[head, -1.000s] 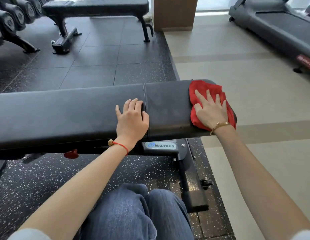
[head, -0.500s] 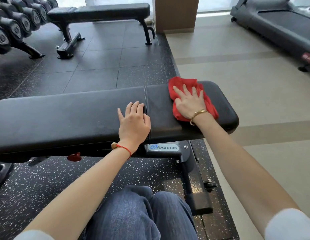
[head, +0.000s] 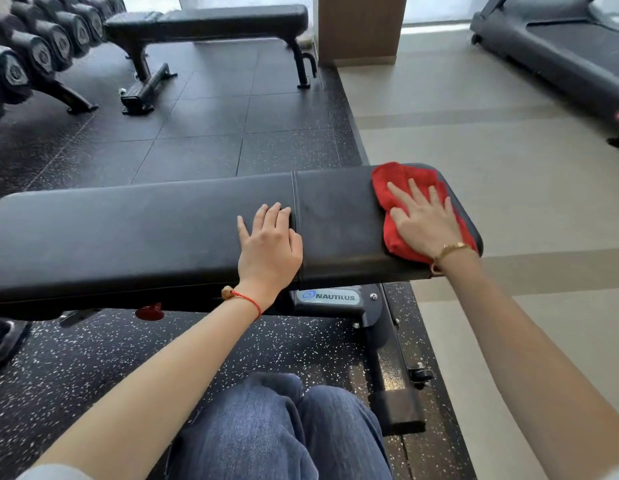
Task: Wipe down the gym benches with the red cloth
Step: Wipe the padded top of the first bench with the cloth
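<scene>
A long black padded gym bench [head: 128,237] runs across the middle of the view. The red cloth [head: 396,187] lies crumpled on the bench's right end pad. My right hand [head: 424,221] presses flat on the cloth, fingers spread and straight. My left hand [head: 270,245] rests flat on the bench just left of the seam between the two pads, holding nothing. A second black bench [head: 211,19] stands farther back on the dark rubber floor.
A rack of dumbbells [head: 41,53] lines the far left. A treadmill [head: 560,53] stands at the far right on the beige floor. A wooden pillar [head: 361,27] rises behind. The bench's metal base and foot [head: 394,386] lie beside my knees [head: 277,431].
My right hand slid the red cloth left toward the seam, then back right to the end of the pad. My left hand stayed where it was.
</scene>
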